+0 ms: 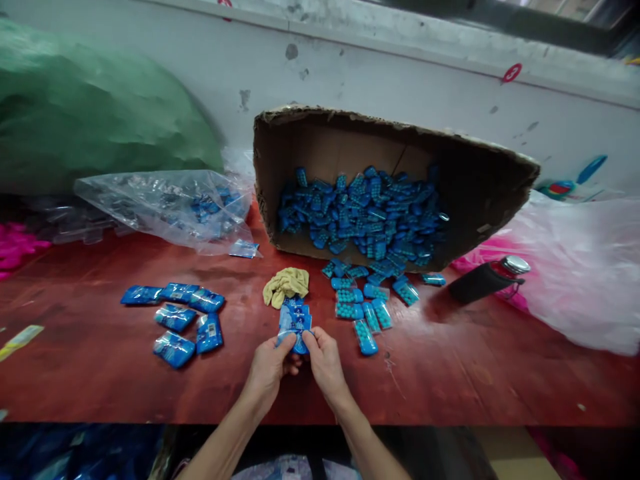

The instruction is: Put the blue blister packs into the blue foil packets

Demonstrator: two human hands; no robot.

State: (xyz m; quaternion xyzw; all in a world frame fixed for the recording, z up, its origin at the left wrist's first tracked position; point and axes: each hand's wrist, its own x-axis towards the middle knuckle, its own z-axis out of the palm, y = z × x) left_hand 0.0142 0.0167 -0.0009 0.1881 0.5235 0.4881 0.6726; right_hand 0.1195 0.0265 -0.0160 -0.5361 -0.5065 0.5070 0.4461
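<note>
1. So the box (350,140) sits at the back of the table (500,367), heaped containers (370,213) inside, loose containers (347,310) out front.
2. Left of it: plastic bag (160,200), big sack (100,120) behind that.
3. Right: flask (477,283), then another bag (590,280) past it.
4. Rag's (287,287) before the box, left of the loose stuff.
5. Packaging (295,317) just before the rag, between left hand (270,363) and right hand (326,363); packets (174,350) lie off left.

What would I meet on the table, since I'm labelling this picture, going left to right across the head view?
Bright pink pile → wrapped blue packets → blue printed packaging → loose bead-filled containers → black bottle.
</note>
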